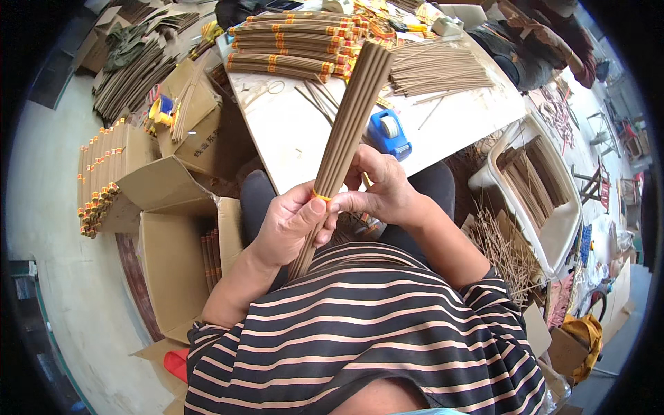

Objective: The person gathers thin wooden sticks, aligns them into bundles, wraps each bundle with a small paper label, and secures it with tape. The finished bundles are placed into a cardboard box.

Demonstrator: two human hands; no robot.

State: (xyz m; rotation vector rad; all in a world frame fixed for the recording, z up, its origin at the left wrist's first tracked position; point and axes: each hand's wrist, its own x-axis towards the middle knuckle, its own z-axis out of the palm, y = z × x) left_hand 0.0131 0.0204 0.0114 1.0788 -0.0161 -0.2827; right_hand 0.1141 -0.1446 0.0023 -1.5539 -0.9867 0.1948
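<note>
A bundle of long brown incense sticks (354, 111) slants up in front of my chest, its lower end close to my striped shirt. My left hand (282, 227) is closed round the lower part of the bundle. A narrow yellow band (321, 196) crosses the sticks just above my left thumb. My right hand (384, 185) is at the band from the right, thumb tip against it and fingers curled; its exact hold is partly hidden. Behind the bundle, on the white table (280, 142), stands a blue tape dispenser (390, 134).
Stacked bundles with red and yellow bands (290, 45) and loose sticks (439, 69) lie on the table. An open cardboard box (162, 256) stands at my left. To my right are a white tub (546, 242) of sticks and another person (539, 34).
</note>
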